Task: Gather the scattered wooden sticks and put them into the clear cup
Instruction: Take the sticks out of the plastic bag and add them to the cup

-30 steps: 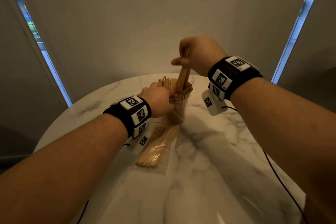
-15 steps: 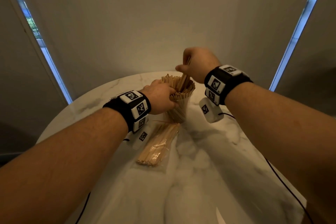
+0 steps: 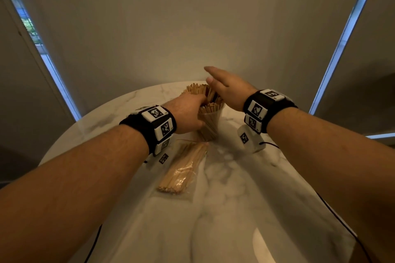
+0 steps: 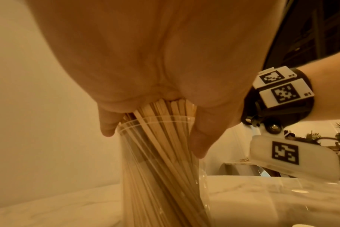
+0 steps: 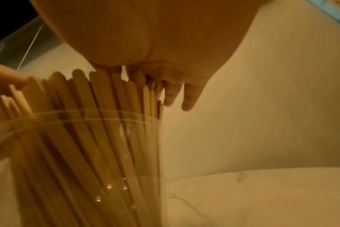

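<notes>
The clear cup (image 3: 210,128) stands near the far edge of the marble table (image 3: 235,220), packed with upright wooden sticks (image 3: 197,89). My left hand (image 3: 190,113) grips the cup at its rim; in the left wrist view the thumb (image 4: 200,138) and a finger (image 4: 107,124) lie down opposite sides of the cup (image 4: 165,176). My right hand (image 3: 223,88) is flat, and its palm rests on the stick tops (image 5: 99,92) at the cup's right. Its straight fingers (image 5: 190,98) reach past the cup's (image 5: 78,153) rim and hold nothing.
A clear plastic bag of more wooden sticks (image 3: 183,168) lies on the table just in front of the cup, under my left wrist. Thin cables trail off both wrists across the table. A wall stands close behind the table's far edge.
My right hand lowered a pinched bunch of sticks into the cup, let go and flattened out over the stick tops. My left hand kept its grip on the cup.
</notes>
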`<state>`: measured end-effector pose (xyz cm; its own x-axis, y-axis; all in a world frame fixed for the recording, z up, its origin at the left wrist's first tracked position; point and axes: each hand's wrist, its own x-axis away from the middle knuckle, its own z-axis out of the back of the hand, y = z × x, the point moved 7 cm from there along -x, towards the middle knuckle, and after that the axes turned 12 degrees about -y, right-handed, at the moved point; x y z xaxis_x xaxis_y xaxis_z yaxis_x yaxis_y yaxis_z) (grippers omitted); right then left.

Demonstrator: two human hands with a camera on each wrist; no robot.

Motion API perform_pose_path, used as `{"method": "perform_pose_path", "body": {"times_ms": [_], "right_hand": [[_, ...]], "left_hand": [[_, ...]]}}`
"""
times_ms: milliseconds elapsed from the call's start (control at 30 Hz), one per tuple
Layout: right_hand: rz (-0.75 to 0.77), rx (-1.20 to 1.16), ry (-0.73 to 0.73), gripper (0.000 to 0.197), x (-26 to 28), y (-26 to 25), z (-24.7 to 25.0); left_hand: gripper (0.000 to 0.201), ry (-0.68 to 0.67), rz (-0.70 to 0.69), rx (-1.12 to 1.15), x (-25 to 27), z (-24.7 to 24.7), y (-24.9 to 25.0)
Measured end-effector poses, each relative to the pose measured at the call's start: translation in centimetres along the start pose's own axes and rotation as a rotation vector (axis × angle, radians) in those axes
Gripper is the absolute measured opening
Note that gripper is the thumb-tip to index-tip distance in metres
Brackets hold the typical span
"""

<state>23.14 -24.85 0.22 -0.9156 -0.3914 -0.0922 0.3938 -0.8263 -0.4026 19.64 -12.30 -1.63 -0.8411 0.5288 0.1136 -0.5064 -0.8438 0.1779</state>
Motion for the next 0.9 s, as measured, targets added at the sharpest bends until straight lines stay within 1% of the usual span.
{"method": "perform_pose_path", "body": {"times_ms": [67,167,267,300,367,400,467,500,533,567,633,700,767,800,867,900], "right_hand": [[0.017,0.046,-0.075,0.053,0.0,0.0,-0.8],[0.049,0.023,-0.063,0.056,0.1,-0.1,-1.0],[0.063,0.038,-0.11,0.061,0.3,0.0,-1.1],[0.079,0.062,-0.114,0.064,0.4,-0.1,-1.0],[0.114,0.115,-0.146,0.072,0.7,-0.5,-0.9],[0.12,0.144,-0.176,0.079,0.8,-0.6,-1.0],[0.1,0.202,-0.208,0.099,1.1,-0.4,-1.1],[0.095,0.242,-0.206,0.108,1.2,-0.3,-1.2],[0.093,0.288,-0.205,0.113,1.2,-0.3,-1.4],[0.09,0.332,-0.211,0.113,1.2,-0.2,-1.7],[0.075,0.396,-0.21,0.102,0.8,-0.3,-2.0],[0.072,0.45,-0.17,0.095,0.4,-0.7,-1.8],[0.124,0.457,-0.065,0.084,0.5,-1.6,-1.2],[0.157,0.427,-0.016,0.074,0.7,-1.9,-1.0],[0.165,0.384,0.001,0.054,0.8,-2.1,-1.3],[0.139,0.397,-0.012,0.052,0.8,-2.1,-1.7]], "left_hand": [[0.048,0.037,-0.022,0.016,0.1,0.3,0.1],[0.044,0.106,-0.061,0.068,0.3,1.1,-0.1],[0.04,0.194,-0.114,0.073,0.7,1.6,-0.9],[0.042,0.243,-0.114,0.064,0.9,1.8,-1.3],[0.052,0.335,-0.083,0.055,1.3,2.1,-2.3],[0.06,0.336,-0.076,0.052,1.3,2.1,-2.6],[0.073,0.224,-0.081,-0.009,0.7,1.1,-2.6],[0.075,0.16,-0.071,-0.048,0.4,0.6,-2.7],[0.075,0.127,-0.051,-0.075,0.3,0.3,-2.8],[0.072,0.129,-0.029,-0.087,0.2,0.3,-3.0],[0.064,0.161,-0.007,-0.09,0.2,0.8,-3.3],[0.056,0.2,-0.012,-0.045,0.4,1.4,-3.3],[0.063,0.264,-0.024,0.056,0.8,1.9,-3.7],[0.069,0.29,-0.028,0.122,1.1,1.9,-4.0],[0.074,0.333,-0.021,0.233,1.8,1.7,-4.7],[0.074,0.356,0.001,0.263,2.2,1.5,-5.1]]}}
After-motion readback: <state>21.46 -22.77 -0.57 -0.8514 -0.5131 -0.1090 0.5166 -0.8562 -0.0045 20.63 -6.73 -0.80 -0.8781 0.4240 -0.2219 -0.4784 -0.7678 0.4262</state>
